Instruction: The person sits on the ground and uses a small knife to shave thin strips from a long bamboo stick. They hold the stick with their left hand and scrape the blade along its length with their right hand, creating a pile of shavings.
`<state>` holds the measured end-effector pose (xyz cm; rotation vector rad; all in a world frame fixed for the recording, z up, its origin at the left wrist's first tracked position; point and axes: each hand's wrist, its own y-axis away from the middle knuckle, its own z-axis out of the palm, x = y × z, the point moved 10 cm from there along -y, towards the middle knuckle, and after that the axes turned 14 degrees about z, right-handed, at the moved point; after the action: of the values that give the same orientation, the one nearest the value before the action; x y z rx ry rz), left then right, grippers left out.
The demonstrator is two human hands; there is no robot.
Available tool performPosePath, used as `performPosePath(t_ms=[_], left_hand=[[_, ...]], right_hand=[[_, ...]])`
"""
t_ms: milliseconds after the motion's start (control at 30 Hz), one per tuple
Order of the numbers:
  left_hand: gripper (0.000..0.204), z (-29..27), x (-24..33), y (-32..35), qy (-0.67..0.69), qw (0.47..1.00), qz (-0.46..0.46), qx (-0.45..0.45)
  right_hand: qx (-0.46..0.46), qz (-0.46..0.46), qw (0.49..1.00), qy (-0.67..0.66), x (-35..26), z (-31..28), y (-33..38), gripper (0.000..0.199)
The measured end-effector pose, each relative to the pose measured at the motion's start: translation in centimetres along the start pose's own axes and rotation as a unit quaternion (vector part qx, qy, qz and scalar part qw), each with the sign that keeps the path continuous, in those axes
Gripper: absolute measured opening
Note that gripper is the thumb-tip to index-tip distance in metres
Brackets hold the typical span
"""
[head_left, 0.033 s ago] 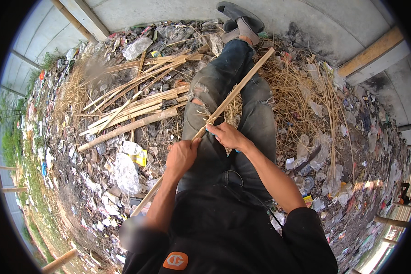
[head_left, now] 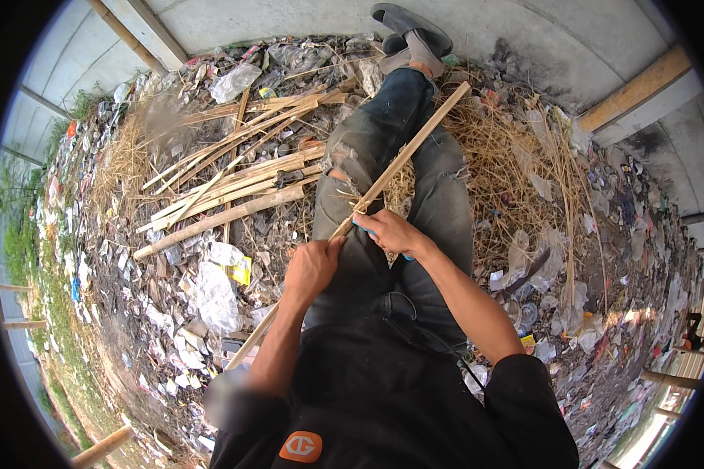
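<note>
Fingers [head_left: 332, 248] of the left hand [head_left: 311, 270] curled tight around a long bamboo stick [head_left: 403, 159], gripping it at the lower stretch, just above the thigh. Fingers of the right hand [head_left: 389, 232] wrapped shut around a small tool with a blue handle [head_left: 406, 256], pressed against the same stick a little higher up; blade itself hidden behind the hand, so cannot tell its shape. Stick lying slantwise across the lap, upper end pointing toward the grey shoes [head_left: 411, 35], lower end poking out past the left elbow toward the littered ground. Thin pale shavings curling off the stick right beside the right hand. Legs in torn dark jeans [head_left: 368, 148] stretched out beneath the stick, crossed at the ankles near a concrete slab [head_left: 289, 19]. Left of the stick, a loose pile of split bamboo strips [head_left: 235, 187] spread over the ground, well apart from both hands. Right of the stick, a heap of dry straw [head_left: 508, 156]. All around the stick, scraps of plastic and paper rubbish, with a crumpled white bag [head_left: 215, 293] lying near the left forearm.
</note>
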<state>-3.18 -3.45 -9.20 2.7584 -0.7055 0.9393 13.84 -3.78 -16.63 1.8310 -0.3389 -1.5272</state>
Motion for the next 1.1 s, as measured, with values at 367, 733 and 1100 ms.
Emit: performPosePath(t_ms=[367, 733, 1100], left_hand=[[0.045, 0.5, -0.5, 0.9, -0.09, 0.994, -0.055, -0.02], [0.055, -0.1, -0.7, 1.1, -0.068, 0.995, -0.068, 0.002], [0.057, 0.0, -0.4, 0.3, -0.032, 0.999, -0.038, -0.008]], right_hand=[[0.15, -0.118, 0.981, -0.028, -4.1, -1.5, 4.0, 0.061], [-0.046, -0.135, 0.99, 0.016, -5.6, 2.4, 5.4, 0.032], [0.451, -0.14, 0.876, 0.095, -4.3, -10.0, 9.1, 0.053]])
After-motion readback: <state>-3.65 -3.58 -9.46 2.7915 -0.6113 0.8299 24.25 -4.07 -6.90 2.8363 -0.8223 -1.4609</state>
